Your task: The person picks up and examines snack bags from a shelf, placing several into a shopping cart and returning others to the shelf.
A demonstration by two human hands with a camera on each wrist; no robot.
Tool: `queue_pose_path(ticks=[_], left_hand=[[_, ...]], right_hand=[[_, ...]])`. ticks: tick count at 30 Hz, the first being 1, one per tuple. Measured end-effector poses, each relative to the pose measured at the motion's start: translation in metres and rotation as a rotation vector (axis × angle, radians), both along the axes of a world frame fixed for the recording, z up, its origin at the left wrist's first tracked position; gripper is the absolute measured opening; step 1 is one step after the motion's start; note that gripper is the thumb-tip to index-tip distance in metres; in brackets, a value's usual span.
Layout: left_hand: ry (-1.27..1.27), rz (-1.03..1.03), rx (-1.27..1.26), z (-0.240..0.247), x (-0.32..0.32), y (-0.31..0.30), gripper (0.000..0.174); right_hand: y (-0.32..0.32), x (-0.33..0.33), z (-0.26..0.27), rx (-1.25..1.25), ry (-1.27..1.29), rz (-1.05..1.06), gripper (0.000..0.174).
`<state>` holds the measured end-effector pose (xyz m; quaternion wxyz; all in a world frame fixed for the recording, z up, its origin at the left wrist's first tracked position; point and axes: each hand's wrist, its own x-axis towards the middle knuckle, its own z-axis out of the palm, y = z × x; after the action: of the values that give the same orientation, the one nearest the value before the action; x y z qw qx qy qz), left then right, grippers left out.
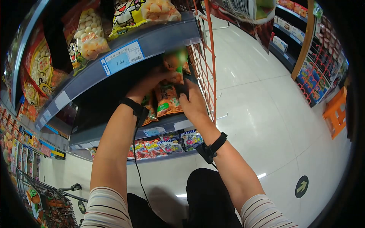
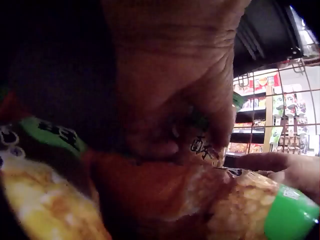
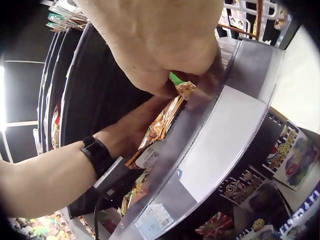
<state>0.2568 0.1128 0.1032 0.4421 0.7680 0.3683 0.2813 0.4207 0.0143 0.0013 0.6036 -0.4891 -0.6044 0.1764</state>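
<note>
My left hand reaches into a low shelf and grips an orange snack bag with a green end, blurred in the head view. In the left wrist view its fingers curl down over a bag with black lettering. Below lies another orange snack bag with a green label, a further one to its left. My right hand is at the right side of these bags, thumb close to the lying bag's edge. In the right wrist view the right hand hides most of its own fingertips.
An upper shelf with bags of round biscuits overhangs the hands. An orange wire side panel stands close on the right. Colourful candy bags fill the shelf beneath. A wire basket with goods stands at lower left.
</note>
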Motion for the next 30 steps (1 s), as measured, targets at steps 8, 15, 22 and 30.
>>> queue_pose_path(ticks=[8, 15, 22, 30], left_hand=[[0.171, 0.244, -0.048, -0.003, 0.030, 0.022, 0.056], [0.324, 0.241, -0.058, -0.018, 0.058, 0.044, 0.051], [0.308, 0.312, -0.025, -0.025, 0.052, 0.056, 0.059], [0.320, 0.370, 0.674, -0.025, 0.048, 0.043, 0.051]], right_hand=[[-0.002, -0.003, -0.001, 0.005, -0.052, -0.028, 0.052], [-0.002, -0.002, 0.000, -0.018, -0.132, -0.044, 0.044], [-0.005, -0.002, 0.008, -0.079, -0.191, -0.012, 0.047], [-0.008, -0.007, 0.006, -0.086, -0.216, 0.024, 0.047]])
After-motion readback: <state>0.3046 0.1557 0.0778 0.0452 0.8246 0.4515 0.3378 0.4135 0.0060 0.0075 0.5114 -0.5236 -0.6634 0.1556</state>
